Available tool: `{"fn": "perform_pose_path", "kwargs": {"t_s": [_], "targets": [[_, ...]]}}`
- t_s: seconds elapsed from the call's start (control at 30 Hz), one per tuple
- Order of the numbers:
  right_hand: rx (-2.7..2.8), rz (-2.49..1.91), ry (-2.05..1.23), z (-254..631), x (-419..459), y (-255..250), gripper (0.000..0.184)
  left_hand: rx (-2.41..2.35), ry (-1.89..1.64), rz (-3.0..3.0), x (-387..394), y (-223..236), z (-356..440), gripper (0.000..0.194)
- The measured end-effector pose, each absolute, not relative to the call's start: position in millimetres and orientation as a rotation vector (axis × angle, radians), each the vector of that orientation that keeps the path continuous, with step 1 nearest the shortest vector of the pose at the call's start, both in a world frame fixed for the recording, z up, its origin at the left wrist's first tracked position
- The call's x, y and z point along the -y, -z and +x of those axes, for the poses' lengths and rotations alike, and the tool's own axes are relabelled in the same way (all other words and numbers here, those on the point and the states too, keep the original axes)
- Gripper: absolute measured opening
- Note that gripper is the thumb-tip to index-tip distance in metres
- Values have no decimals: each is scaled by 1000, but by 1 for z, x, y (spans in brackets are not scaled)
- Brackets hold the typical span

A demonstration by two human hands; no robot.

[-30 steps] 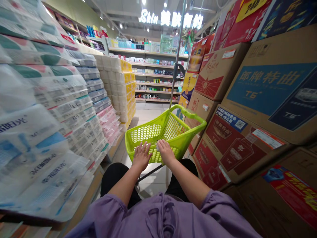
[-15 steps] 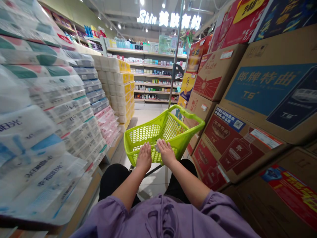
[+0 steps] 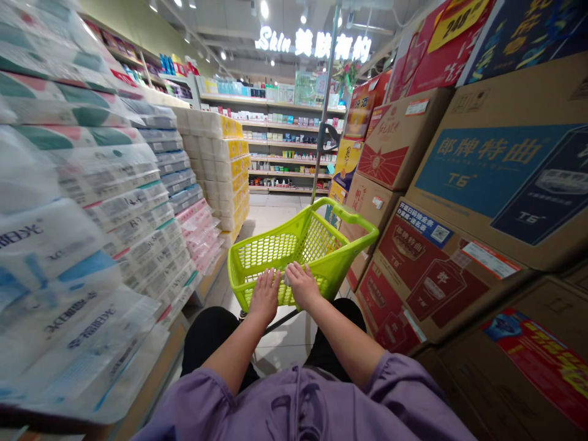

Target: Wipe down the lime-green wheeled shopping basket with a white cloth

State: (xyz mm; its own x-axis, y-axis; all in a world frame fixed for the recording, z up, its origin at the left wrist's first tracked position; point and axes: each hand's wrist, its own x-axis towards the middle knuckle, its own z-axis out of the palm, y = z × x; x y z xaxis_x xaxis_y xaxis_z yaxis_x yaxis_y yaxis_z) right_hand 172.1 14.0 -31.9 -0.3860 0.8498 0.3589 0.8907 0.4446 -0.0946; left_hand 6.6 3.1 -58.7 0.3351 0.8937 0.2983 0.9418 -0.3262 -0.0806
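A lime-green plastic shopping cart [image 3: 275, 254] with a lattice basket stands in front of my knees, its handle toward the right. My left hand [image 3: 265, 298] lies over the near side of the basket, fingers stretched out, holding nothing. Just beside it, my right hand [image 3: 302, 288] is bent over the same side of the cart. A small whitish crumpled piece, which looks like a wipe [image 3: 287, 279], peeks out at its thumb side; most of it is hidden under the fingers. The basket holds nothing that I can make out.
Plastic-wrapped paper packs [image 3: 138, 214] are stacked high at my left, with yellow-and-white packs [image 3: 225, 165] farther along. Cardboard liquor cartons [image 3: 459, 257] rise close on the right. A metal pole [image 3: 320, 141] stands behind the cart. Stocked shelves [image 3: 289, 125] line the back.
My left hand's spread fingers have come together, and the hand sits closer to the right one. My right hand has shifted slightly left along the basket side. The view has turned a little.
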Motion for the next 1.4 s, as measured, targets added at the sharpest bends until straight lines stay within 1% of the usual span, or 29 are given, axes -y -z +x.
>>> {"fn": "perform_pose_path", "kwargs": {"t_s": [0.23, 0.37, 0.5, 0.77, 0.9, 1.07, 1.2, 1.3, 1.4], "targets": [[2200, -1661, 174, 204, -23, 7, 46, 1689, 277, -2351, -10, 61, 2, 73], [2158, -1706, 183, 194, -20, 8, 44, 1738, 244, -2300, -10, 62, 9, 66], [2220, -1702, 175, 177, -16, 14, 48, 1766, 169, -2277, -11, 62, 10, 61], [2367, -1644, 119, 185, -18, 5, 51, 1735, 55, -2341, -9, 50, 1, 73], [2352, -1720, 118, 198, -28, -6, 52, 1839, 6, -2312, -15, 35, 0, 76], [2282, -1798, 59, 202, -37, -14, 51, 1961, -52, -2254, -29, 22, -8, 69], [2200, -1806, 58, 189, -32, -8, 47, 1960, 29, -2265, -30, 19, -4, 64], [2193, -1763, 64, 178, -23, -2, 46, 1849, 106, -2369, -23, 21, 8, 66], [2257, -1685, 69, 176, -16, -3, 45, 1758, 89, -2446, -15, 25, 17, 73]]}}
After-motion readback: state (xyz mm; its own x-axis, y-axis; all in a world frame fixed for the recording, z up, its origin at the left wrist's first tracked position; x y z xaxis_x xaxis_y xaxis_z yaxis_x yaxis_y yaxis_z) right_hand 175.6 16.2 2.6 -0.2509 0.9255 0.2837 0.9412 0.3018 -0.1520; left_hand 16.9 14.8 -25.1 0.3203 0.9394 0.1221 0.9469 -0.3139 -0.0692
